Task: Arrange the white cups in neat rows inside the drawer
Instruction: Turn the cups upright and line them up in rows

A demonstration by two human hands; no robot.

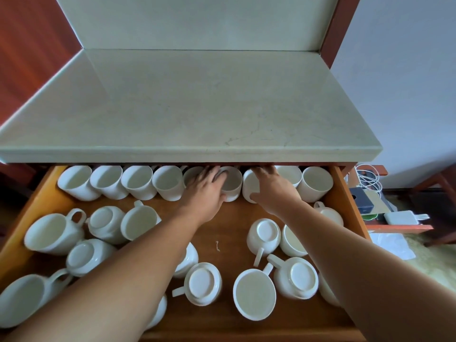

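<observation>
Nine white cups [137, 182] stand in one row at the back of the drawer [234, 219]; the others lie scattered nearer. The left hand [206, 190] pinches the middle cup [233, 185] at its rim. The right hand [272, 191] covers the neighbour cup [246, 183]; its grip I cannot tell. The row is tight under the counter [197, 107], so a knock may chip a cup. No writing is readable.

i see the white cups [138, 182] as glazed ceramic, smooth and glossy, with soft reflections on their sides. the drawer [341, 193] looks like varnished wood, orange-brown, smooth with a light shine. the desk [197, 107] top seems to be pale polished stone, with thin veins and some fine cracks.
</observation>
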